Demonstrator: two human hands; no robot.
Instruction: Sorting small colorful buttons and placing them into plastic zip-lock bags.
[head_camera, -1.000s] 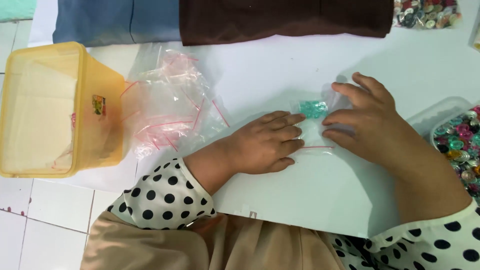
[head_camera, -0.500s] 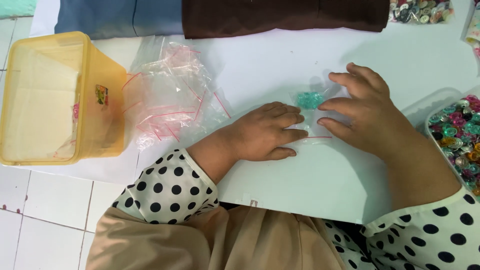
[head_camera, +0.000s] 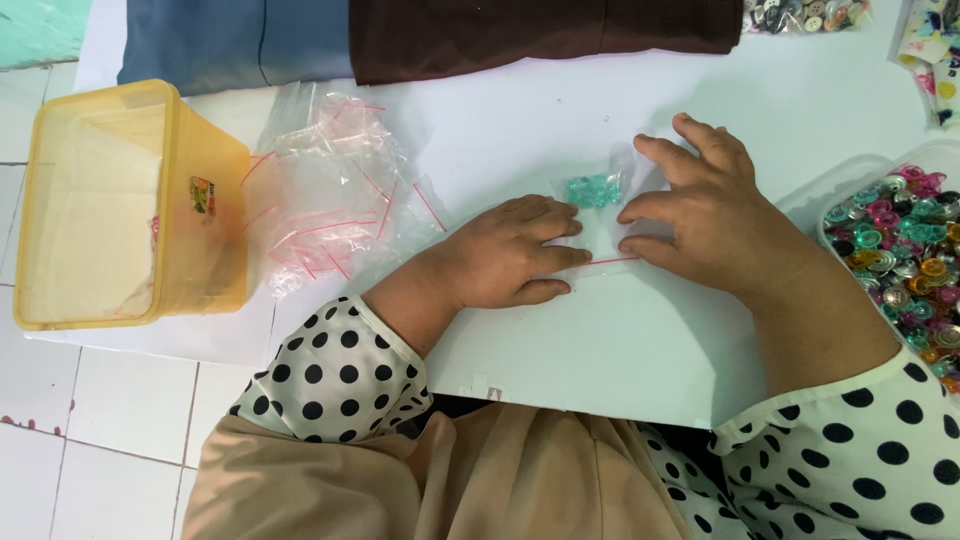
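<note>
A small clear zip bag with teal beads at its far end lies flat on a white sheet. My left hand rests on the bag's left side, fingers pressing near its red zip strip. My right hand presses on the bag's right side, fingers spread over it. Both hands pin the bag flat against the sheet.
A pile of empty clear zip bags lies left of my hands, beside a yellow plastic tub. A tray of colourful buttons sits at the right edge. Blue cloth and brown cloth lie along the far side.
Both hands stay pressed on the small bag; fingers shift only slightly along its zip edge. The view has moved a little.
</note>
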